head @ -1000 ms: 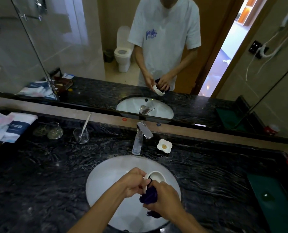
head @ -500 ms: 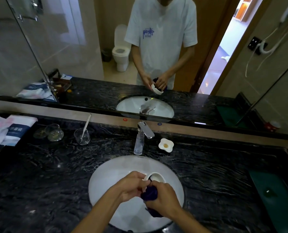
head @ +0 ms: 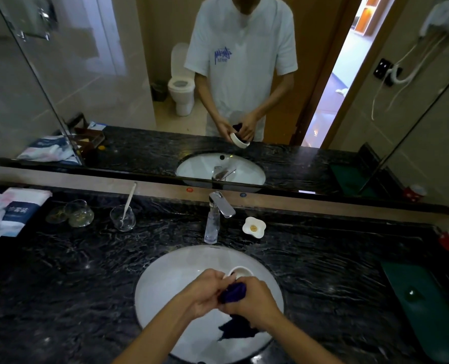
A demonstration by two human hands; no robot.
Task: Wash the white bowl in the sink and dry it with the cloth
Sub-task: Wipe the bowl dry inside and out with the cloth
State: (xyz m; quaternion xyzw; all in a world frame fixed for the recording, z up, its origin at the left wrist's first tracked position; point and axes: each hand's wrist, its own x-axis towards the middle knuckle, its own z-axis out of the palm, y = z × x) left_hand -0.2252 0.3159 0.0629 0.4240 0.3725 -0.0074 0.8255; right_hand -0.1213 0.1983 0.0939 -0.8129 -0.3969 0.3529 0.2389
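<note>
Both hands meet above the white oval sink (head: 165,290), near the middle of the dark marbled desk (head: 60,271). The left hand (head: 207,291) is curled around the near-left side of the white bowl (head: 240,271), its fingers (head: 224,279) wrapped closed on the bowl's wall and rim. Only the far part of the bowl's rim and a little of its inside show past the knuckles; the bowl is tilted, its opening facing up and away from the person. The right hand (head: 255,302) is closed on a dark blue cloth (head: 232,294), pressing a bunched part of it against the bowl at the spot where the two hands touch. The loose end of the cloth hangs below the right hand over the near part of the basin.

Beyond the sink stands a chrome tap (head: 218,208), its spout pointing right. Just right of the tap lies a small white flower-shaped dish (head: 254,227) with something yellow in its centre. Far left on the desk are a clear glass (head: 122,218) holding a white stick-like item, a glass vessel beside it (head: 79,214), and folded white and blue towels (head: 13,214). A green mat (head: 428,306) lies at the right. The mirror (head: 113,74) behind the desk reflects the person holding bowl and cloth.
</note>
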